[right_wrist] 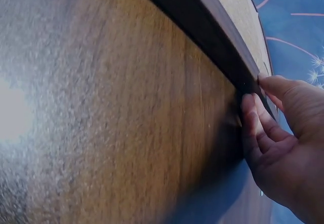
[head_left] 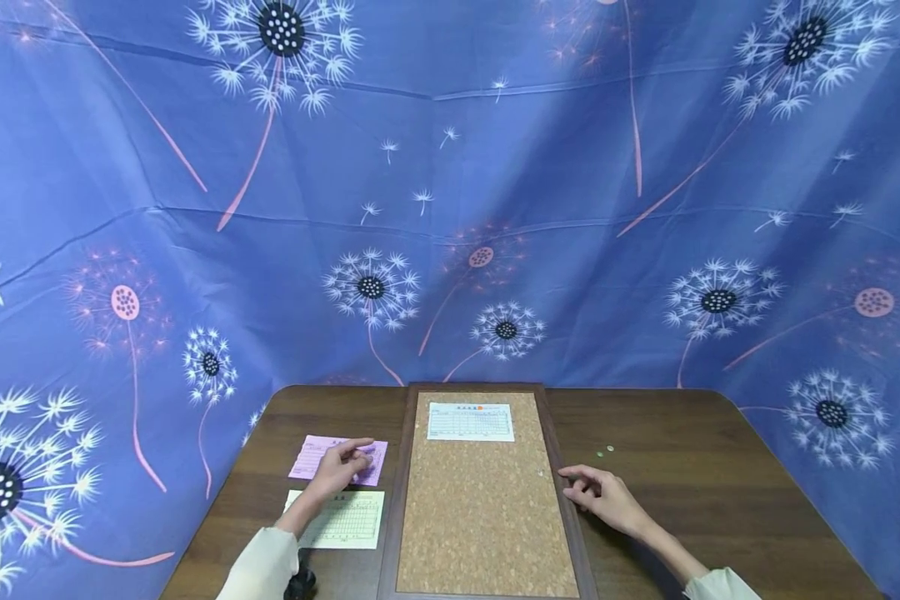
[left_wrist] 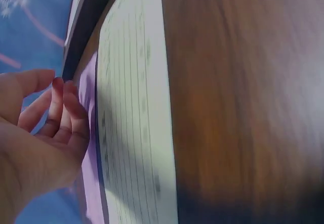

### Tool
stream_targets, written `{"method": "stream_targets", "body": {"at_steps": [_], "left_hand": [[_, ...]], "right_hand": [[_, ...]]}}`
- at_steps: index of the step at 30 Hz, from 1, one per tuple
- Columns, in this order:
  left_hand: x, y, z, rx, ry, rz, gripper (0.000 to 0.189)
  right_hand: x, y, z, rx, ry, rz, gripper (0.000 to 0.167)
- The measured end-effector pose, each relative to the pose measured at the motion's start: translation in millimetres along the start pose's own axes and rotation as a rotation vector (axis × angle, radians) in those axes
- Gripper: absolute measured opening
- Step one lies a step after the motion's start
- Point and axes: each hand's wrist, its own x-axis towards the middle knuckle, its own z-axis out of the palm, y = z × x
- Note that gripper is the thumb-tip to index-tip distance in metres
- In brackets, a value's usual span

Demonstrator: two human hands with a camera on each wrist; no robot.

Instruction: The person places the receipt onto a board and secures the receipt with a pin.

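The pale purple paper slip with dark print is right under the left hand, and the left hand is much nearer to it than the right hand. Its long side runs from side to side, a bit tilted. The left hand's fingers are loosely bent and seem to hold nothing; I can't tell if any fingertip touches the slip. The right hand's fingers are loose too, and their tips touch the dark frame of the tan cork board.

The board lies between the two hands on the brown wooden counter, and its long side points away from the person. A white paper slip with blue lines is on the board, farther off than both hands, with a small orange dot at its top.

The purple slip looks thin and flat, with small words and lines on it. A pale yellow-green slip with a grid lies nearer the person than the left hand, partly behind that arm. Two tiny green bits sit just past the right hand.
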Motion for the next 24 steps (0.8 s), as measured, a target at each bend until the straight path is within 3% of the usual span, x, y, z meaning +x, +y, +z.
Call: {"method": "stream_targets", "body": {"at_steps": [6, 11, 13, 17, 24], "left_hand": [[-0.9, -13.1, -45.4, 0.216, 0.191, 0.01, 0.036], [3.3, -29.0, -82.2, 0.358, 0.263, -0.031, 0.04], [5.7, -36.4, -92.5, 0.39, 0.252, -0.056, 0.046], [8.3, -44.1, -104.2, 0.449, 0.155, -0.079, 0.062], [12.6, -35.2, -109.0, 0.56, -0.008, -0.072, 0.082]], "right_hand": [[-0.7, 1.9, -1.4, 0.036, -0.044, -0.026, 0.032], [0.2, 1.8, -4.0, 0.071, -0.066, -0.016, 0.033], [0.2, 1.7, -4.6, 0.076, -0.069, -0.005, 0.033], [-0.2, 2.1, -3.9, 0.072, -0.077, 0.012, 0.035], [-0.9, 3.4, -1.4, 0.065, -0.06, 0.006, 0.033]]}}
